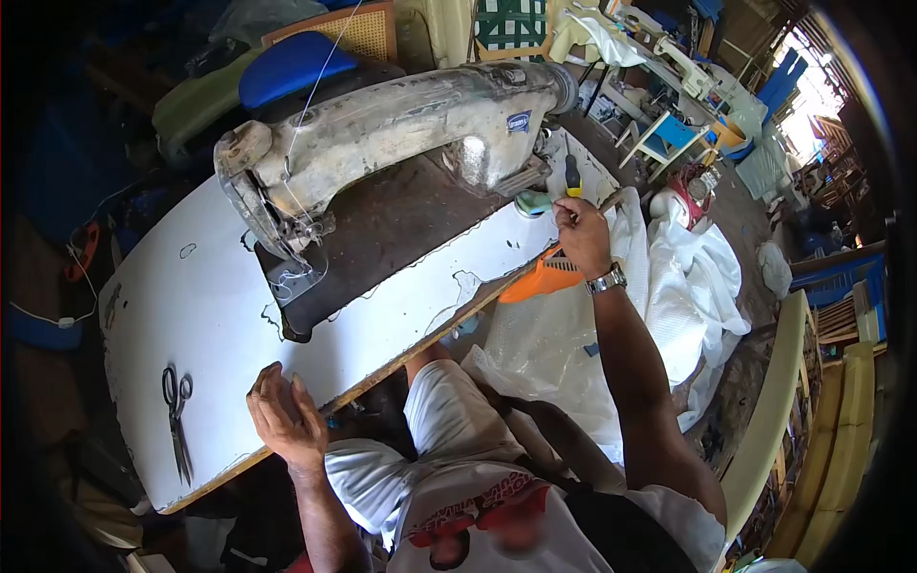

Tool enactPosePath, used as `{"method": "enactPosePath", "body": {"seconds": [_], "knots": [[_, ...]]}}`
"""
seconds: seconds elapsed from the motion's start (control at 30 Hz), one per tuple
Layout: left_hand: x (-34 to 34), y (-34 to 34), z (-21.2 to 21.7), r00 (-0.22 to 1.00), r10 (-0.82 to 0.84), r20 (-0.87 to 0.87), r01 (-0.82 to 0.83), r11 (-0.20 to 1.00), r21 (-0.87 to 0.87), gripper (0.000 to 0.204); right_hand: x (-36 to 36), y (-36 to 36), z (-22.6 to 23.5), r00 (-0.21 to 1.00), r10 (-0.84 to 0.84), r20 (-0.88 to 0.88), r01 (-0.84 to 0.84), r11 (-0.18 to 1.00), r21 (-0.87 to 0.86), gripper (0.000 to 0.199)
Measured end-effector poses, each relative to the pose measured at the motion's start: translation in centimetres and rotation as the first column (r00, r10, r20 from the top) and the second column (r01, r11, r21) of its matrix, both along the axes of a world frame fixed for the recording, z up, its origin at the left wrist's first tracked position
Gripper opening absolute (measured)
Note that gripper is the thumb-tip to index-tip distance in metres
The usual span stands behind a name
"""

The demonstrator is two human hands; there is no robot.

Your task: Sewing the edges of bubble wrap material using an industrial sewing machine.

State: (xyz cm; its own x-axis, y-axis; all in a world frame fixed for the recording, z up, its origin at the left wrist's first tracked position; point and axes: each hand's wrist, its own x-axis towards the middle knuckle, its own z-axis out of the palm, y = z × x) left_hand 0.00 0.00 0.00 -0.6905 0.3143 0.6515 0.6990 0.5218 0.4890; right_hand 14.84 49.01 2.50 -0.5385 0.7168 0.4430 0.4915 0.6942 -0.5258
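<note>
An old, worn sewing machine stands on a white-topped table, with white thread hanging around its needle end. My left hand rests at the table's near edge, palm down and holding nothing, its thumb apart from the fingers. Over the right part of the edge, my right hand has its fingers pinched together. Whatever they hold, if anything, is hidden. Just left of those fingertips lies a small green object; I cannot tell whether they touch. Behind it is a screwdriver with a black and yellow handle.
Black scissors lie at the table's left end. An orange object shows below the edge by my right wrist. White sheeting is heaped at the right. A blue cushion sits behind the machine, and another sewing machine stands farther back.
</note>
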Motion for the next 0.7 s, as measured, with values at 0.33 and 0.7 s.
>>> {"method": "enactPosePath", "body": {"seconds": [0.33, 0.7], "knots": [[6.9, 11.3, 7.7, 0.886, -0.440, 0.146, 0.436, 0.898, 0.060, 0.033, 3.2, 2.6, -1.0, 0.961, 0.101, -0.257, -0.136, 0.983, -0.124, 0.016], [13.6, 33.5, 7.4, 0.880, -0.404, 0.248, 0.467, 0.832, -0.300, 0.056, 7.9, -0.6, -0.4, 0.907, 0.030, -0.420, -0.125, 0.972, -0.201, 0.022]]}}
